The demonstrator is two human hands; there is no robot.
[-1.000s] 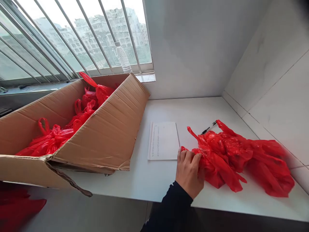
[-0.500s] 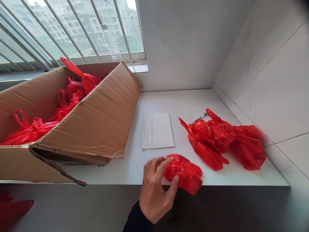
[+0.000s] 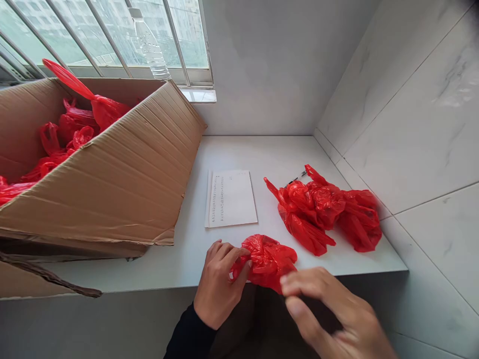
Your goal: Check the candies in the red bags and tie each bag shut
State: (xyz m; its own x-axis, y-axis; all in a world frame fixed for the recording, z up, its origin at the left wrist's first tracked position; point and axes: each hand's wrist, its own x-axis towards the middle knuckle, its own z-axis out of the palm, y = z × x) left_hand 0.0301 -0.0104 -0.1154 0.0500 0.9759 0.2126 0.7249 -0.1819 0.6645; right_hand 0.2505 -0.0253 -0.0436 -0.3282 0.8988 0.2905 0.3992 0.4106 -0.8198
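Note:
A crumpled red plastic bag (image 3: pixel 265 259) lies at the front edge of the white tabletop, partly hanging over it. My left hand (image 3: pixel 222 281) pinches the bag's left side between thumb and fingers. My right hand (image 3: pixel 333 311), a little blurred, is just off the bag's lower right corner. Its thumb and forefinger are apart, with nothing between them. More red plastic bags (image 3: pixel 325 209) lie bunched together farther back on the right.
On the left, a large cardboard box (image 3: pixel 123 174) holds several red bags. White paper sheets (image 3: pixel 234 199) lie mid-table. A pen (image 3: pixel 297 177) sticks out behind the right-hand bags. A clear bottle (image 3: pixel 150 47) stands by the barred window. Tiled wall (image 3: pixel 411 124) borders the right.
My right hand has come into view from the lower right, close to the bag. My left hand has closed on the bag's left side. The whole view has shifted slightly.

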